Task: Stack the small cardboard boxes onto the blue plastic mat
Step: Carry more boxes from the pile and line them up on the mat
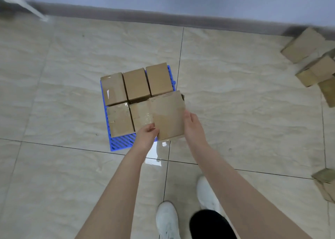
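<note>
I have both hands on one box: my left hand (147, 134) curls round its near left corner, and my right hand (192, 123) clasps its right side with the thumb on the top edge. The held box (169, 115) sits just ahead of my hands, its long axis running away from me like the boxes already laid. It hangs over the near right corner of the blue mat (123, 143), which I judge to be the last open slot in this layer. Its left edge overlaps the near-middle box (140, 114), so the move turns on shifting it slightly right before setting it down; the right hand is on the side to lead. The mat holds five boxes besides: the near-left box (120, 119), that middle one, and a far row of three (136, 83). Loose boxes (315, 64) lie well apart on the floor (244, 93) to my right.
</note>
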